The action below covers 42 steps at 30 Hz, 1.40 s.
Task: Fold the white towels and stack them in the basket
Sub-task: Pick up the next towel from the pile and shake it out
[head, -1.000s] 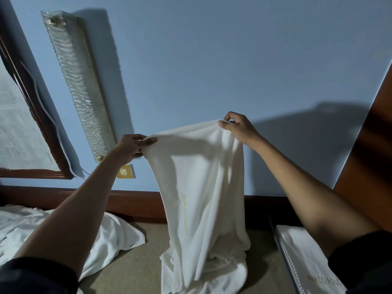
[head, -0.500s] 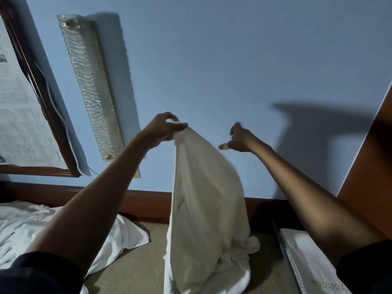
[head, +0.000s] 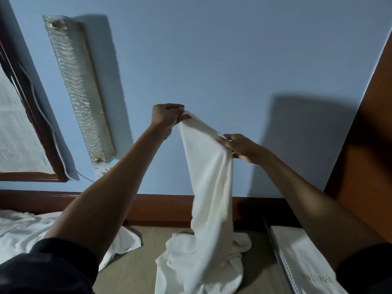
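A white towel (head: pixel 210 187) hangs upright in front of me, its lower end bunched on the beige surface (head: pixel 135 272). My left hand (head: pixel 167 116) pinches its top corner, the highest point. My right hand (head: pixel 239 145) is lower and to the right, its fingers closed on the towel's upper edge. A folded white towel (head: pixel 303 264) with gold lettering lies at the lower right, inside what looks like a dark-rimmed basket (head: pixel 275 251). Another loose white towel (head: pixel 23 230) lies crumpled at the left.
A blue wall is straight ahead, with a long glass wall light (head: pixel 78 88) and a wood-framed picture (head: pixel 31 128) at the left. A wooden rail (head: pixel 159 205) runs along the back of the surface. A brown wooden panel (head: pixel 371 145) rises at the right.
My right hand let go of the towel's far corner, then took hold again lower along the upper edge. My left hand lifted its corner higher and to the right, so the towel hangs narrower.
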Motion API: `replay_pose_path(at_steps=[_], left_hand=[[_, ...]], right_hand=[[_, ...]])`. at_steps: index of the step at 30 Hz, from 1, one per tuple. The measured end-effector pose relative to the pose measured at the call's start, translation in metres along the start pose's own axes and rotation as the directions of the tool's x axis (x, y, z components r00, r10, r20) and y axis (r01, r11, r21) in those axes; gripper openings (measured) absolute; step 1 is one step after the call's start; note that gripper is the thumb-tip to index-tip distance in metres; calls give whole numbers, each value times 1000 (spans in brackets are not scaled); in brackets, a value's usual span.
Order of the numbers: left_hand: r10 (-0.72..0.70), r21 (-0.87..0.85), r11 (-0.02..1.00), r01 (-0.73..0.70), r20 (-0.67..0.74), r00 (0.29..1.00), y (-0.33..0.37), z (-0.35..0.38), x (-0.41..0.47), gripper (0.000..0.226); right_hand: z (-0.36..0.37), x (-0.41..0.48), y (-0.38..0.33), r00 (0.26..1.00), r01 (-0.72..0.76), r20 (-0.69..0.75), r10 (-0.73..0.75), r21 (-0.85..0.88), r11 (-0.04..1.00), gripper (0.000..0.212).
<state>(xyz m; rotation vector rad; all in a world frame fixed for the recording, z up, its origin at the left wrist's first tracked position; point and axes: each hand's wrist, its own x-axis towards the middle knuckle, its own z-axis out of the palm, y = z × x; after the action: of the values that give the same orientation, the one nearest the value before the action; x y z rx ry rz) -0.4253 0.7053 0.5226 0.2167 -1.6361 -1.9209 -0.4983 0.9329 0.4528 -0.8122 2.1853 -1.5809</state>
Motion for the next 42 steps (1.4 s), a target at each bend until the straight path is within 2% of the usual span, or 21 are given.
replay_pose_path(at_steps=[2, 5, 6, 10, 12, 15, 19, 25, 29, 31, 33, 35, 37, 39, 42], left_hand=[[-9, -20, 1000, 8, -37, 999, -4, -8, 3, 8], [14, -26, 1000, -17, -84, 996, -8, -15, 11, 9], [21, -22, 999, -24, -104, 994, -8, -18, 14, 9], [36, -17, 999, -40, -212, 977, -8, -39, 30, 10], [32, -22, 999, -39, -265, 964, -10, -54, 35, 10], [17, -15, 1000, -24, -340, 940, -17, -75, 41, 11], [-20, -7, 1000, 18, -366, 931, -23, -92, 44, 11], [9, 16, 1000, -3, -363, 932, -19, -97, 45, 11], [18, 91, 996, 16, -366, 930, -14, -93, 46, 16], [17, 186, 982, 43, -309, 951, -9, -85, 42, 23], [-38, 201, 976, 79, -200, 979, 0, -73, 36, 28], [-102, 176, 978, 110, -55, 993, 9, -60, 27, 29], [-149, 262, 959, 110, 136, 979, 13, -47, 18, 22], [-217, 360, 929, 84, 345, 913, 14, -37, 11, 16], [-316, 428, 903, 45, 588, 744, 17, -29, 8, 9]], right_hand=[[-11, 0, -5, 998, 17, -67, -21, -58, 998, 57], [-18, 4, -9, 996, -7, -84, -3, -117, 993, 97], [-19, 5, -9, 997, -21, -71, 13, -114, 993, 101], [-20, 4, -6, 999, -37, -19, 35, -115, 993, 63], [-23, 6, 0, 1000, -25, -8, 24, -122, 992, 60], [-27, 7, 5, 1000, -15, 1, 15, -160, 987, 69], [-23, 8, 3, 1000, -21, 6, 22, -184, 983, 40], [-18, 11, 0, 1000, 24, 22, -20, -190, 982, 38], [-17, 13, 1, 997, 53, 58, -43, -186, 981, 55], [-16, 11, -3, 986, 22, 164, 13, -212, 977, 63], [-13, 9, -11, 967, -18, 242, 76, -231, 973, 54], [-8, 11, -16, 973, -8, 225, 58, -213, 977, 47], [-2, 16, -19, 989, 52, 147, -24, -188, 981, 44], [5, 21, -22, 988, 125, 111, -106, -183, 975, 48], [17, 26, -30, 971, 193, 183, -156, -208, 959, 56]])
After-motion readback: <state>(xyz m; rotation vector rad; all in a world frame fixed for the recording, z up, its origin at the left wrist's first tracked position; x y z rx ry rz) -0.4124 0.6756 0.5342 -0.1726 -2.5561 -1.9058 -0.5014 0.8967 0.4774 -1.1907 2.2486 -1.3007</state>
